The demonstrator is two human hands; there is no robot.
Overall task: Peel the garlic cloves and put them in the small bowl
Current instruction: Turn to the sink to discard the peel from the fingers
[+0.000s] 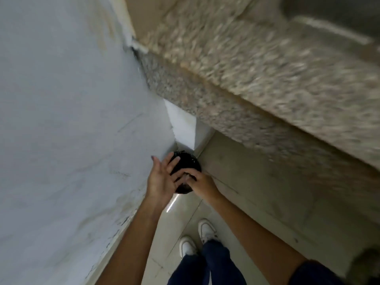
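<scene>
Both hands hang over a black-lined bin [186, 167] on the floor in a corner: the left hand [162, 177] is flat with fingers spread and holds nothing, while the right hand [198, 178] curls its fingertips at the left palm, whether pinching anything I cannot tell. Probably skins are being shed, so brush them off directly above the bin. No garlic or bowl is in view; a speckled stone worktop [257, 79] juts out above, a white wall [61, 99] stands left, and the floor [181, 219] is pale tile.

Counter [257, 83]: speckled stone, polished. Wall [61, 99]: matt white paint, scuffed. Floor [185, 212]: glossy pale tile. Bin liner [190, 162]: shiny black plastic. Trousers [213, 264]: dark cloth. Shoes [206, 228]: smooth, white.
</scene>
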